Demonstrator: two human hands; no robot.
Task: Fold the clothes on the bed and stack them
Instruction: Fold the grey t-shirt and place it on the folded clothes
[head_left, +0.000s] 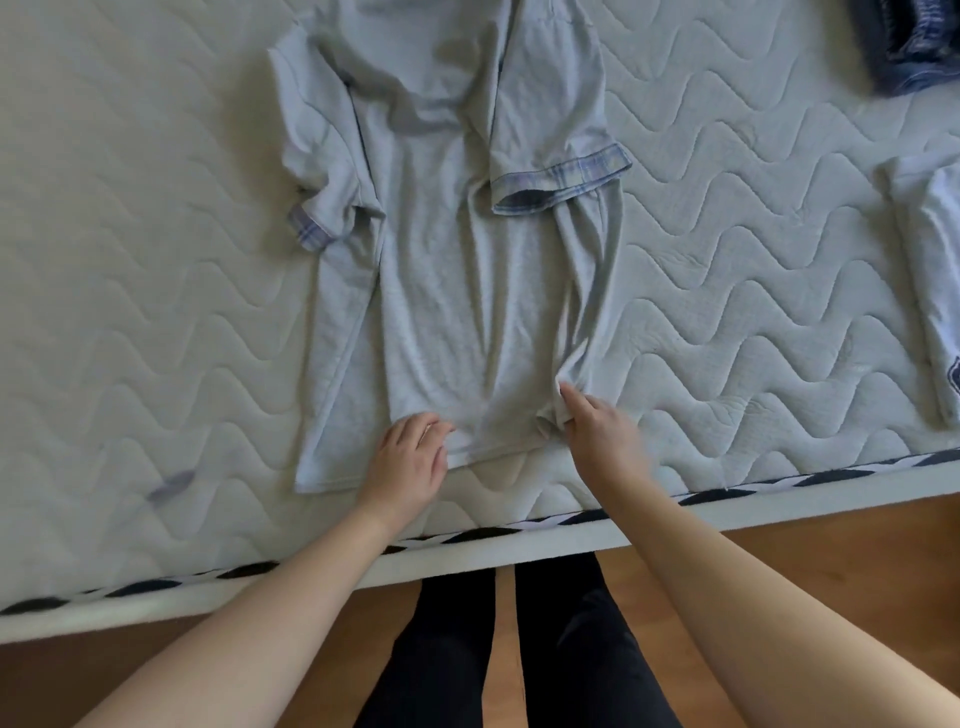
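Partly folded grey T-shirt (441, 291), plaid-trimmed sleeves.

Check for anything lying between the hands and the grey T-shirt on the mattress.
Nothing visible does. The right hand already pinches the T-shirt at its hem, and the left hand rests on the hem beside it.

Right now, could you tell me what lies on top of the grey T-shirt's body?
The grey T-shirt has its right sleeve and side folded over its body. The left hand rests near the hem; the right hand pinches the folded edge. What the fold covers is hidden.
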